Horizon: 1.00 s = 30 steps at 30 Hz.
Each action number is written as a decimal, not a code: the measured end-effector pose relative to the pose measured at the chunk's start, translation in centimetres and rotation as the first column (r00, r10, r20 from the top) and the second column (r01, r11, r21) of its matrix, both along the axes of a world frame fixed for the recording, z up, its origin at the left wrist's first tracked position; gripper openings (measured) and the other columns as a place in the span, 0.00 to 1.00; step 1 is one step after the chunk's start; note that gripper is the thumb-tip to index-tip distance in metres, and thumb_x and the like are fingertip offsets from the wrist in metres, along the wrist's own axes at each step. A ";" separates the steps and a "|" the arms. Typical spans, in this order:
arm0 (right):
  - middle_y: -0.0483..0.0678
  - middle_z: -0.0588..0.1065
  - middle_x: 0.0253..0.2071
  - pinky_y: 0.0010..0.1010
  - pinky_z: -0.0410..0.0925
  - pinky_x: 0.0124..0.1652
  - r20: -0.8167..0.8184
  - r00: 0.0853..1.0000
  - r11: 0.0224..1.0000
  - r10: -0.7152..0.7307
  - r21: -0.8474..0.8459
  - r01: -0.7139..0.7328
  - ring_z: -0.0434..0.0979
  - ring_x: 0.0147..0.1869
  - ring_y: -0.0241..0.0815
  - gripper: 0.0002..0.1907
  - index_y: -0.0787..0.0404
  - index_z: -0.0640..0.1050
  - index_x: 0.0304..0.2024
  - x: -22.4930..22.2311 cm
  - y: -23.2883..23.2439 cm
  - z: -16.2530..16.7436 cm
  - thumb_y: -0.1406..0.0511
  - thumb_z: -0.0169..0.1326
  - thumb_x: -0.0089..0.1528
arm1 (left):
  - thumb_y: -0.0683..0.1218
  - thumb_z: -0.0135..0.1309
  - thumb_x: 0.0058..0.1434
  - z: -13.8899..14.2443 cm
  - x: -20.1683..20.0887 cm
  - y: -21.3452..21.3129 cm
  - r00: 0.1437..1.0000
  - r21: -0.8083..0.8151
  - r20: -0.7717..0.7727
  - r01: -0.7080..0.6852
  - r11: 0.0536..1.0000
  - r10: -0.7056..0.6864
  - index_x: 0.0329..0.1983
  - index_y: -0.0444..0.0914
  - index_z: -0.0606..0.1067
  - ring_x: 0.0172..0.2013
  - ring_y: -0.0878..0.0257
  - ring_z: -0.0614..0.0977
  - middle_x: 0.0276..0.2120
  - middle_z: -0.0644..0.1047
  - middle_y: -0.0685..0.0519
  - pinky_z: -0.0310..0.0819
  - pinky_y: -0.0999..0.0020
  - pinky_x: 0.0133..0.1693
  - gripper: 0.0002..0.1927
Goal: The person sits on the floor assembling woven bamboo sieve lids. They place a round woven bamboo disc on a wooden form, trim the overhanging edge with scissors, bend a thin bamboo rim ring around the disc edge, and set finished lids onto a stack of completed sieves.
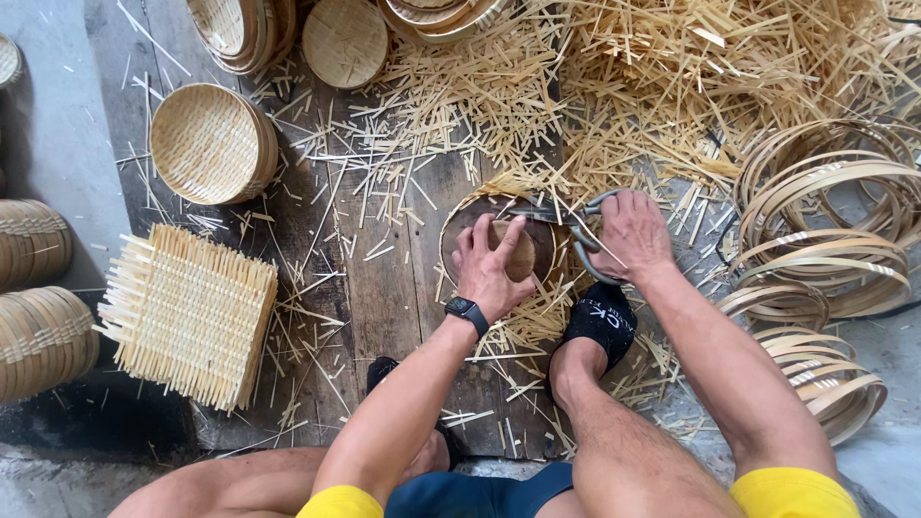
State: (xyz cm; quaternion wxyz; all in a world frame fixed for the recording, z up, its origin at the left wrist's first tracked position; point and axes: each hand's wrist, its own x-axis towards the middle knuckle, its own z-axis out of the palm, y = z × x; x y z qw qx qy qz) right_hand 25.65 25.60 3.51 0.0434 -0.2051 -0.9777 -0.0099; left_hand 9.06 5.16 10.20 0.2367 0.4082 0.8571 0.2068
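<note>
the round wooden form (pixel 523 254) sits over a woven bamboo mat (pixel 513 321) near the frame's middle, on the plank floor (pixel 384 278). the left hand (pixel 491 264) clamps down on the form; the right hand (pixel 628 235), at 3 o'clock, is closed around the shears (pixel 576 225). good trimming likely means steady downward pressure and blades hugging the form's edge. bamboo hoops (pixel 825 249) lie at 3 o'clock, square mats (pixel 187 312) at 9, offcuts (pixel 624 86) at 12.

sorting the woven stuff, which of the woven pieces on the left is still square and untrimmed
The square woven mat stack at lower left, with loose strip ends sticking out on all sides. The round woven tray stack above it has a trimmed circular edge.
</note>
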 end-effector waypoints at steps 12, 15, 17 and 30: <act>0.52 0.74 0.30 0.34 0.71 0.33 0.028 1.000 0.999 -0.010 0.031 0.009 0.74 0.33 0.45 0.23 0.63 0.76 0.33 0.7 0.4 0.6 0.51 0.60 0.50 | 0.50 0.71 0.31 1.2 -3.0 -0.1 0.955 -0.060 0.067 0.295 0.954 -0.291 0.65 0.61 0.69 0.65 0.43 0.60 0.67 0.61 0.47 0.57 0.39 0.59 0.51; 0.51 0.73 0.27 0.34 0.73 0.33 -0.052 0.998 0.998 -0.023 0.051 0.026 0.75 0.32 0.46 0.29 0.63 0.75 0.28 -0.4 0.0 0.2 0.47 0.62 0.38 | 0.50 0.71 0.32 1.3 -3.3 0.2 0.930 -0.068 0.073 0.365 0.929 -0.360 0.65 0.61 0.69 0.66 0.44 0.60 0.67 0.61 0.48 0.58 0.40 0.60 0.51; 0.49 0.72 0.27 0.31 0.71 0.32 0.201 0.979 1.000 -0.018 0.018 0.015 0.73 0.31 0.42 0.17 0.60 0.75 0.30 -0.1 0.6 -0.3 0.54 0.58 0.50 | 0.50 0.72 0.32 1.4 -3.9 0.2 0.908 -0.088 0.082 0.418 0.904 -0.412 0.64 0.62 0.69 0.67 0.44 0.60 0.67 0.61 0.50 0.58 0.40 0.60 0.51; 0.50 0.75 0.32 0.33 0.74 0.39 0.098 0.995 1.000 0.015 -0.018 -0.013 0.78 0.36 0.44 0.25 0.60 0.77 0.33 -0.7 1.4 0.5 0.52 0.62 0.39 | 0.46 0.72 0.28 2.1 -5.9 1.2 0.699 -0.127 0.106 0.715 0.688 -0.707 0.61 0.61 0.69 0.68 0.45 0.60 0.67 0.62 0.52 0.60 0.45 0.60 0.50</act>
